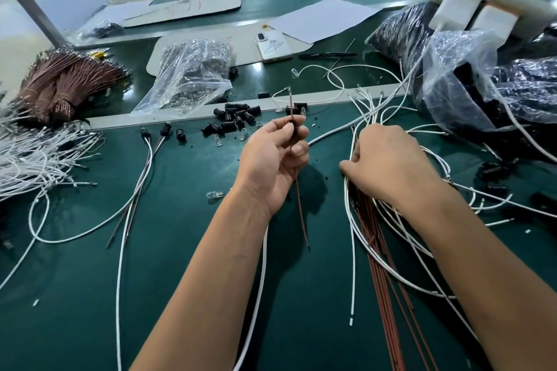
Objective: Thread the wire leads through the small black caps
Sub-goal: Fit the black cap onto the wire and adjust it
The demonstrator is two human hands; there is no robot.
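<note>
— While my left hand (272, 159) pinches a brown wire (297, 178) with a black cap (291, 123) on it, where's the risk?
— My right hand (388, 163), fingers curled into tangled white wires (351, 220), could snag several.

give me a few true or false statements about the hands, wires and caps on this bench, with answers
1. The left hand pinches a thin brown wire that carries a small black cap. True.
2. The right hand is raised in the air. False: it rests on the loose white and brown wires on the green table.
3. A pile of loose small black caps lies beyond the left hand. True.
4. The white phone lies in the clear plastic bag. False: it lies outside the bag, to its right.
</note>
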